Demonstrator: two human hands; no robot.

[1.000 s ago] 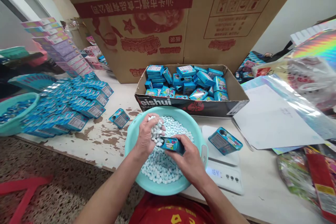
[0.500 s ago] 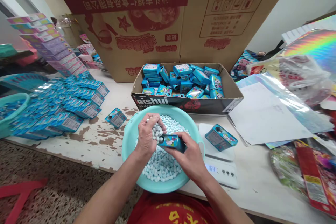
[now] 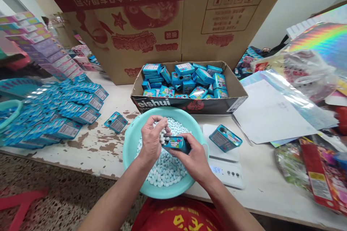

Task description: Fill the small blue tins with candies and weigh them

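Note:
My left hand [image 3: 151, 139] is curled around a heap of small white candies [image 3: 163, 133], right at the open end of a small blue candy box [image 3: 176, 143]. That box is tilted on its side in my right hand [image 3: 194, 157], its holed end towards the left hand. Both hands are over a turquoise basin [image 3: 129, 155] of loose white and pale blue candies [image 3: 168, 169]. To the right, another blue box with a round hole [image 3: 225, 138] rests on a white digital scale [image 3: 230, 177] whose display seems to read 164.
Behind the basin, an open carton [image 3: 233, 103] holds several blue boxes. A single box [image 3: 115, 122] lies left of the basin, near rows of stacked blue boxes [image 3: 65, 115]. A large cardboard box [image 3: 151, 25] stands behind; paper sheets [image 3: 273, 115] lie right.
The whole view has shifted slightly, things appearing a little further left. The left fingers have closed further over the candies, and fewer of them show at the box opening.

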